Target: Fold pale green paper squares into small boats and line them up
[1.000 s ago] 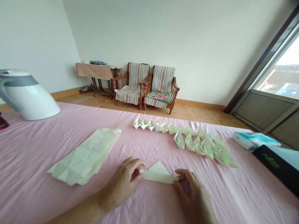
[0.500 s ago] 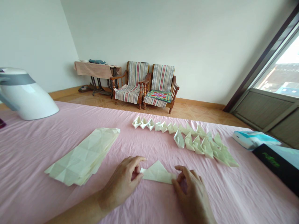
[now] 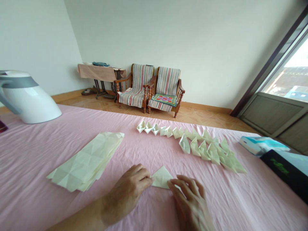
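Observation:
A pale folded sheet of paper [image 3: 160, 177] with a pointed top lies on the pink cloth between my two hands. My left hand [image 3: 132, 189] is closed on its left end, the fingers curled and covering that corner. On the other side, my right hand [image 3: 192, 195] has thumb and fingers together at the right end, partly hiding it. To the left rests a stack of creased pale paper sheets [image 3: 84, 163]. Beyond my hands, several folded paper boats [image 3: 202, 149] stand in two rows reaching to the right.
A white and grey kettle [image 3: 36, 99] stands at the far left of the pink-covered table [image 3: 134, 150]. At the right are a tissue pack [image 3: 262, 144] and a black box [image 3: 284, 173]. Two wooden armchairs [image 3: 166, 83] and a cloth-covered sewing table [image 3: 98, 71] are by the wall.
Both hands have moved inward over the paper's ends and cover more of it. My left fingers have curled in; my right fingertips have shifted left onto the paper.

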Action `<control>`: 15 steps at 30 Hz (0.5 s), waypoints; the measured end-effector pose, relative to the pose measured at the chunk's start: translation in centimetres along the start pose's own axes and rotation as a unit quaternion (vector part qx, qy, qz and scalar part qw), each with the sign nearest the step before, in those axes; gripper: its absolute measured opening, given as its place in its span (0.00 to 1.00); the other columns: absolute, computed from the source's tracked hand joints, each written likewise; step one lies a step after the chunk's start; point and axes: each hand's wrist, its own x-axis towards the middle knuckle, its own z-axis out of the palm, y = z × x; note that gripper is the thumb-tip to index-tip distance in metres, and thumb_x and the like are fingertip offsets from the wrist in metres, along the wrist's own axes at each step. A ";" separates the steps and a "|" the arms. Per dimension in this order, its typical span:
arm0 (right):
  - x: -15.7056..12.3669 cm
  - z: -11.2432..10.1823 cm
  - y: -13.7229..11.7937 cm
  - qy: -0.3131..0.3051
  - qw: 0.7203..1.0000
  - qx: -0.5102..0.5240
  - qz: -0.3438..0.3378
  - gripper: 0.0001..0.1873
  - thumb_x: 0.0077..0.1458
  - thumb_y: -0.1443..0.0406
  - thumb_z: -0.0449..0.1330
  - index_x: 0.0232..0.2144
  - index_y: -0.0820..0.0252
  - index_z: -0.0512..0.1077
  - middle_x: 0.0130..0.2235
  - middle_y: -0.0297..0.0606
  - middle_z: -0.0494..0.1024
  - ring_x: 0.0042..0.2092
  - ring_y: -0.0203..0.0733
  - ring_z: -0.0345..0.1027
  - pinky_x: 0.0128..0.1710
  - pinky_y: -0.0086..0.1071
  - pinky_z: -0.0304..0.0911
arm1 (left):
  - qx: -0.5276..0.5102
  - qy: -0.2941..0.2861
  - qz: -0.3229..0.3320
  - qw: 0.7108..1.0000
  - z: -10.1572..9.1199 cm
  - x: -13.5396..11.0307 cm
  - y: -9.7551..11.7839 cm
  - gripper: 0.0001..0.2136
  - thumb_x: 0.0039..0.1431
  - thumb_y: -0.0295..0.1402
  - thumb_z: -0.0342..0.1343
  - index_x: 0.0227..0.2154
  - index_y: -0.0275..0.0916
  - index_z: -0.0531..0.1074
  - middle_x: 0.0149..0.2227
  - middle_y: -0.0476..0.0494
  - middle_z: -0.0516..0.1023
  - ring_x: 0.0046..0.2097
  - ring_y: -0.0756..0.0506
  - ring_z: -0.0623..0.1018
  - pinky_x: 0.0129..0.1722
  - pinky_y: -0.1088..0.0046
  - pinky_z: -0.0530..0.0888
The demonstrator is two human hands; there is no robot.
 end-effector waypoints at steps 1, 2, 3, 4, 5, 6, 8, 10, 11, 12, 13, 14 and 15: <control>0.0 0.4 -0.3 0.011 1.000 0.008 -0.004 0.21 0.58 0.74 0.48 0.48 0.52 0.71 0.44 0.32 0.78 0.49 0.45 0.67 0.49 0.41 0.52 | 0.010 -0.008 0.004 1.000 -0.1 0.0 0.2 0.10 0.62 0.18 0.50 0.39 0.38 0.72 0.38 0.46 0.73 0.41 0.43 0.69 0.43 0.66 0.68; 0.1 0.7 -0.7 0.023 1.000 0.013 -0.009 0.20 0.59 0.73 0.47 0.48 0.52 0.71 0.44 0.33 0.78 0.48 0.45 0.68 0.49 0.41 0.52 | 0.019 -0.016 0.009 1.000 -0.3 0.0 0.3 0.11 0.63 0.19 0.50 0.42 0.39 0.72 0.38 0.46 0.73 0.42 0.43 0.69 0.43 0.66 0.68; 0.2 1.0 -0.9 0.036 0.999 0.015 -0.016 0.19 0.60 0.72 0.46 0.47 0.52 0.71 0.43 0.34 0.79 0.47 0.44 0.69 0.49 0.40 0.52 | 0.027 -0.024 0.015 0.999 -0.4 0.0 0.5 0.12 0.63 0.19 0.50 0.44 0.39 0.71 0.39 0.46 0.73 0.41 0.43 0.69 0.43 0.65 0.67; 0.4 1.2 -1.2 0.047 0.999 0.012 -0.022 0.19 0.62 0.71 0.45 0.47 0.53 0.72 0.43 0.34 0.79 0.45 0.43 0.70 0.49 0.40 0.52 | 0.034 -0.030 0.022 0.999 -0.6 0.0 0.7 0.12 0.63 0.20 0.51 0.45 0.40 0.71 0.39 0.46 0.73 0.41 0.43 0.69 0.44 0.65 0.67; 0.5 1.2 -1.3 0.051 0.998 0.006 -0.031 0.19 0.63 0.70 0.45 0.47 0.53 0.72 0.43 0.35 0.79 0.45 0.42 0.70 0.49 0.40 0.52 | 0.039 -0.036 0.026 0.998 -0.7 0.0 0.9 0.12 0.63 0.21 0.51 0.46 0.40 0.71 0.39 0.46 0.73 0.41 0.43 0.69 0.44 0.65 0.67; 0.7 1.1 -1.3 0.051 0.998 -0.004 -0.041 0.18 0.63 0.69 0.45 0.47 0.54 0.71 0.43 0.35 0.79 0.44 0.42 0.71 0.48 0.39 0.52 | 0.041 -0.039 0.027 0.998 -0.9 0.1 1.0 0.12 0.62 0.21 0.51 0.46 0.40 0.71 0.39 0.45 0.72 0.41 0.44 0.69 0.44 0.66 0.67; 0.9 0.6 -1.2 0.022 0.997 -0.028 -0.074 0.16 0.63 0.68 0.47 0.48 0.56 0.71 0.45 0.36 0.79 0.45 0.41 0.71 0.48 0.38 0.54 | 0.036 -0.039 0.019 0.998 -1.0 0.1 1.2 0.12 0.62 0.21 0.52 0.45 0.40 0.72 0.39 0.45 0.72 0.41 0.44 0.69 0.44 0.66 0.68; 0.9 0.1 -0.7 -0.006 0.992 -0.060 -0.108 0.15 0.61 0.67 0.51 0.48 0.58 0.71 0.47 0.36 0.79 0.46 0.42 0.72 0.47 0.37 0.56 | 0.023 -0.031 0.007 0.999 -0.9 0.2 1.1 0.12 0.62 0.20 0.51 0.43 0.40 0.73 0.39 0.45 0.72 0.42 0.44 0.70 0.44 0.67 0.68; 0.8 -0.2 -0.5 -0.016 0.990 -0.077 -0.120 0.15 0.60 0.67 0.52 0.48 0.59 0.71 0.48 0.36 0.78 0.46 0.42 0.72 0.47 0.38 0.56 | 0.013 -0.027 0.002 1.000 -0.9 0.2 1.0 0.11 0.63 0.20 0.51 0.42 0.40 0.73 0.39 0.45 0.72 0.42 0.44 0.70 0.44 0.67 0.68; 0.6 -0.3 -0.2 -0.022 0.987 -0.093 -0.127 0.15 0.60 0.66 0.54 0.48 0.60 0.71 0.49 0.36 0.78 0.46 0.43 0.72 0.47 0.38 0.57 | 0.004 -0.024 -0.002 1.000 -0.8 0.2 0.9 0.10 0.63 0.21 0.52 0.41 0.40 0.74 0.40 0.46 0.73 0.42 0.44 0.70 0.44 0.67 0.68; 0.4 -0.4 0.0 -0.027 0.985 -0.107 -0.131 0.15 0.59 0.65 0.55 0.48 0.60 0.71 0.49 0.36 0.78 0.47 0.43 0.72 0.47 0.38 0.57 | -0.007 -0.020 -0.007 1.000 -0.7 0.1 0.8 0.09 0.62 0.21 0.53 0.39 0.40 0.74 0.40 0.46 0.73 0.42 0.44 0.70 0.44 0.67 0.68; 0.1 -0.4 0.2 -0.032 0.984 -0.119 -0.132 0.15 0.59 0.64 0.56 0.48 0.60 0.71 0.49 0.36 0.78 0.46 0.43 0.72 0.46 0.39 0.58 | -0.018 -0.018 -0.013 1.000 -0.6 0.1 0.7 0.09 0.62 0.20 0.54 0.38 0.40 0.74 0.40 0.46 0.73 0.43 0.45 0.70 0.44 0.68 0.68; -0.1 -0.4 0.3 -0.036 0.983 -0.128 -0.127 0.15 0.58 0.64 0.57 0.47 0.60 0.72 0.49 0.37 0.78 0.46 0.44 0.72 0.46 0.39 0.58 | -0.029 -0.017 -0.020 0.999 -0.6 0.1 0.6 0.08 0.61 0.20 0.55 0.38 0.40 0.74 0.39 0.47 0.73 0.43 0.45 0.70 0.44 0.69 0.68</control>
